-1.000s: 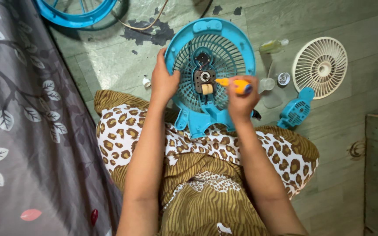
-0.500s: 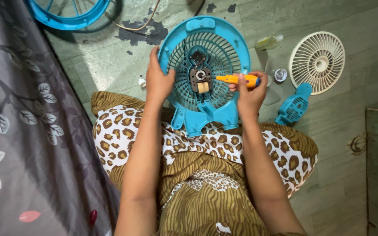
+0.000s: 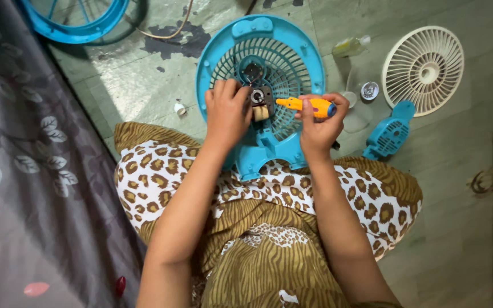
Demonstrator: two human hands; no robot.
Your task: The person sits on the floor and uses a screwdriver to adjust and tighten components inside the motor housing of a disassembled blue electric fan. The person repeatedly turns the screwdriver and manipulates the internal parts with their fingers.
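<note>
Fan grille, blue, stands on the green floor against the person's knees, motor at its centre. Far left: grey leaf-print cloth, blue ring top left, small white scrap. Left hand covers the motor's left side, fingers curled on it. Right hand grips an orange screwdriver, tip at the motor. Further right: bottle, small cap, blue base piece, white grille.

Two bare forearms without sleeves, left hand and right hand, above leopard-print and brown-striped clothing.
</note>
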